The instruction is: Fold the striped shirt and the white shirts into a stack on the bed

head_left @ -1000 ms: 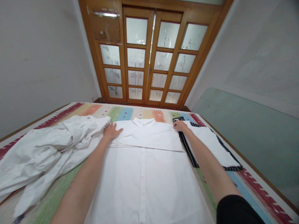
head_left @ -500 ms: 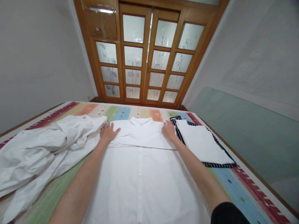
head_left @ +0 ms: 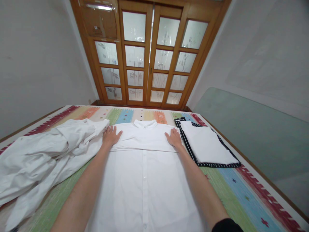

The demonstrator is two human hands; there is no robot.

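Observation:
A white button-up shirt (head_left: 145,180) lies flat in front of me, collar at the far end and button placket running toward me. Its sleeves are laid across the upper chest in a horizontal band. My left hand (head_left: 111,136) rests flat on the left shoulder edge, fingers stretched and thumb apart. On the opposite shoulder edge my right hand (head_left: 174,138) lies flat too, with its fingers spread. Neither hand grips the cloth.
A crumpled white garment (head_left: 48,154) lies at the left. To the right is a folded white garment with black striped cloth (head_left: 209,143). All lie on a multicoloured striped bedspread (head_left: 231,180). Wooden glazed doors (head_left: 147,54) stand beyond, with walls on both sides.
My right hand has gone from curled fingers at the right shoulder edge to lying flat with fingers spread. The left hand stays in place. The view has shifted slightly.

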